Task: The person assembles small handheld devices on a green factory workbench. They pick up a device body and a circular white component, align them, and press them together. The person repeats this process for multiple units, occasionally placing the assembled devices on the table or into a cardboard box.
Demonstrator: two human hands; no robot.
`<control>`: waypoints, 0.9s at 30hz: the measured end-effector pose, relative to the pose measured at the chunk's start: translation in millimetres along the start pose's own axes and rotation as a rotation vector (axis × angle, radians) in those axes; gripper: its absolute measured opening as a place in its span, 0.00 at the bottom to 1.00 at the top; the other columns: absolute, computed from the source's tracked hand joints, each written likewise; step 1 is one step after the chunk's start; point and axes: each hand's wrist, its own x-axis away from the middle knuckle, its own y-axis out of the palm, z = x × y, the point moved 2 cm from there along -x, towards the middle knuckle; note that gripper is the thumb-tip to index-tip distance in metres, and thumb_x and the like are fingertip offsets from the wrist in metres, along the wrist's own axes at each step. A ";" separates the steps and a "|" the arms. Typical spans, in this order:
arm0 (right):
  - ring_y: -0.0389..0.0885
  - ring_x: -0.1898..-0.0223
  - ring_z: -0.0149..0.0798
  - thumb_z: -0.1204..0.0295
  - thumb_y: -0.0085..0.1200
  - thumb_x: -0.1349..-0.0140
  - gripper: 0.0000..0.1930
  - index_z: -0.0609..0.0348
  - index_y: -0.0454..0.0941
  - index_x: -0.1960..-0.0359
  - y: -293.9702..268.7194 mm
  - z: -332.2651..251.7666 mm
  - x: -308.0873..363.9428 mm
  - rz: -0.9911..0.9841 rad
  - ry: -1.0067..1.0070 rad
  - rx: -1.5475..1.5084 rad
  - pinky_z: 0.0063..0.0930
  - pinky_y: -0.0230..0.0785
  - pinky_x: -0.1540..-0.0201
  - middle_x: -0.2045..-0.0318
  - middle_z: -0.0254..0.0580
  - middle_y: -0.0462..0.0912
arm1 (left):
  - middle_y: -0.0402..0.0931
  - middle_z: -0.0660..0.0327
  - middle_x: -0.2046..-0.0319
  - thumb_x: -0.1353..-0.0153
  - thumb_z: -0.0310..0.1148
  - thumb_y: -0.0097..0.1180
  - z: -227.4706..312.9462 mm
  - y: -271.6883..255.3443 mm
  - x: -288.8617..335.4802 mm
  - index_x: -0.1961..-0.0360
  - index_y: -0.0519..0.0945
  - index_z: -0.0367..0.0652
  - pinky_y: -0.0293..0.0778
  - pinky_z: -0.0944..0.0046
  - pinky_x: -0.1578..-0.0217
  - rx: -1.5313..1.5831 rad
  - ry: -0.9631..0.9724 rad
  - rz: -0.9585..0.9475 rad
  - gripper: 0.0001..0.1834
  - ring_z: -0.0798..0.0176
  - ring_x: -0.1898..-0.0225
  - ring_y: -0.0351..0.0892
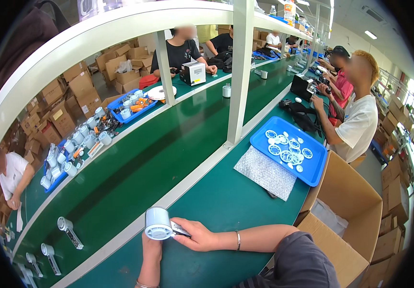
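Note:
A pale blue-white handheld fan (158, 223) with a round drum-shaped head is held up over the near edge of the green table. My right hand (195, 235) grips its short dark-and-white handle from the right, thumb along the top. Below the fan's head, my left hand (152, 244) supports it, its fingers mostly hidden behind the drum. Right of my hands, a blue tray (318, 178) holds several white rings and small round white parts. Partly under the tray lies a sheet of bubble wrap (264, 174).
A green conveyor belt (135, 175) runs past on the left, carrying several similar fans (49, 257). A white post (239, 77) rises at the belt's near edge. An open cardboard box (355, 192) stands at my right. Other people (355, 115) work along both sides.

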 end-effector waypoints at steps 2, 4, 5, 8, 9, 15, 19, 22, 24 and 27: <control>0.77 0.63 0.50 0.70 0.50 0.40 0.23 0.67 0.61 0.45 0.0 1.8 0.8 0.000 -0.011 0.009 0.34 0.70 0.60 0.60 0.54 0.75 | 0.76 0.59 0.63 0.44 0.28 0.52 -0.4 -1.0 0.1 0.58 0.75 0.33 0.71 0.70 0.62 0.008 -0.015 0.010 0.14 0.68 0.63 0.75; 0.77 0.61 0.51 0.70 0.50 0.41 0.24 0.67 0.61 0.45 1.1 4.0 2.1 -0.010 -0.017 0.010 0.35 0.70 0.59 0.58 0.55 0.75 | 0.76 0.59 0.63 0.44 0.28 0.53 -1.9 -2.6 0.4 0.58 0.75 0.34 0.72 0.69 0.62 0.003 -0.012 0.022 0.14 0.68 0.63 0.76; 0.77 0.60 0.52 0.70 0.51 0.41 0.24 0.67 0.61 0.45 2.3 5.4 3.0 -0.020 -0.016 0.007 0.36 0.70 0.59 0.57 0.56 0.75 | 0.76 0.59 0.63 0.44 0.28 0.54 -3.7 -3.8 0.2 0.58 0.75 0.34 0.72 0.69 0.63 -0.006 -0.002 0.029 0.14 0.67 0.64 0.76; 0.77 0.59 0.53 0.70 0.51 0.42 0.25 0.67 0.61 0.45 3.7 6.3 3.9 -0.039 -0.040 0.027 0.37 0.71 0.57 0.56 0.57 0.74 | 0.77 0.58 0.63 0.45 0.28 0.56 1.6 1.3 -0.1 0.57 0.75 0.35 0.74 0.68 0.63 0.006 0.010 0.022 0.14 0.66 0.64 0.77; 0.77 0.58 0.54 0.70 0.52 0.42 0.25 0.67 0.61 0.45 4.0 6.4 4.2 -0.044 -0.052 0.039 0.38 0.71 0.57 0.55 0.57 0.74 | 0.77 0.58 0.63 0.45 0.28 0.56 4.6 3.3 0.5 0.57 0.75 0.36 0.74 0.68 0.64 0.017 0.011 0.014 0.14 0.66 0.64 0.78; 0.74 0.54 0.57 0.67 0.50 0.41 0.26 0.67 0.59 0.43 6.4 8.5 7.3 -0.050 -0.055 0.020 0.40 0.69 0.52 0.51 0.59 0.72 | 0.74 0.59 0.56 0.40 0.35 0.54 12.8 7.0 3.3 0.54 0.71 0.42 0.71 0.66 0.57 -0.162 -0.015 -0.045 0.15 0.67 0.57 0.73; 0.75 0.54 0.57 0.67 0.50 0.40 0.26 0.67 0.58 0.43 7.2 7.9 7.4 -0.036 -0.059 -0.002 0.40 0.69 0.53 0.51 0.59 0.72 | 0.74 0.59 0.56 0.41 0.36 0.55 13.8 6.7 3.1 0.53 0.71 0.42 0.71 0.66 0.57 -0.147 -0.006 -0.068 0.17 0.67 0.57 0.74; 0.76 0.56 0.52 0.69 0.49 0.40 0.25 0.67 0.59 0.43 6.2 1.0 6.4 -0.026 0.010 -0.076 0.36 0.69 0.54 0.54 0.57 0.73 | 0.75 0.59 0.57 0.43 0.33 0.56 5.6 1.6 1.4 0.52 0.71 0.41 0.73 0.66 0.59 -0.042 0.009 -0.046 0.18 0.66 0.59 0.75; 0.77 0.59 0.44 0.71 0.50 0.39 0.24 0.68 0.59 0.43 5.1 -7.6 4.9 -0.007 0.083 -0.151 0.32 0.69 0.57 0.57 0.53 0.75 | 0.76 0.57 0.61 0.45 0.28 0.56 -3.7 -2.6 -0.7 0.53 0.72 0.38 0.75 0.65 0.62 0.060 0.064 0.013 0.17 0.64 0.63 0.78; 0.76 0.60 0.38 0.71 0.49 0.39 0.24 0.68 0.59 0.43 -2.9 -30.6 1.4 0.010 0.095 -0.251 0.28 0.68 0.58 0.59 0.49 0.75 | 0.76 0.58 0.59 0.44 0.29 0.56 -3.5 -3.3 -1.0 0.49 0.70 0.37 0.75 0.65 0.60 0.023 0.014 0.016 0.21 0.64 0.61 0.78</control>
